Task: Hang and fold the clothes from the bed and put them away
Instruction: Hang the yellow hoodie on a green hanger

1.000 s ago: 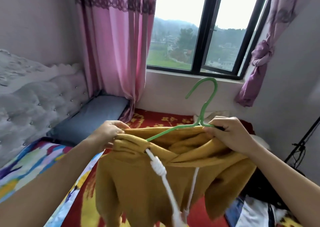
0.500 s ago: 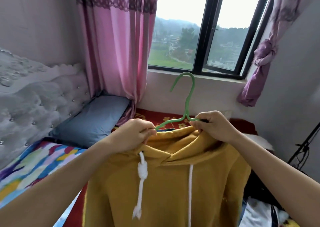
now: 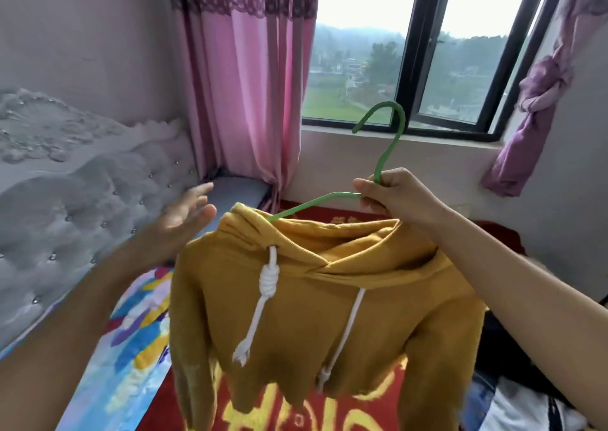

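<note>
The left hand [image 3: 184, 215] has let go of the yellow hoodie [image 3: 296, 315] and spreads open beside its shoulder; the right hand [image 3: 399, 200] curls its fingers round the green hanger [image 3: 392, 144], holding the hoodie above the bed [image 3: 131, 365]. Hanging looks done; putting away is next

The bed [image 3: 138, 358] bears a red blanket [image 3: 329, 407] and a grey pillow [image 3: 237, 189] — clothes [image 3: 513, 404] lie at its right.
</note>
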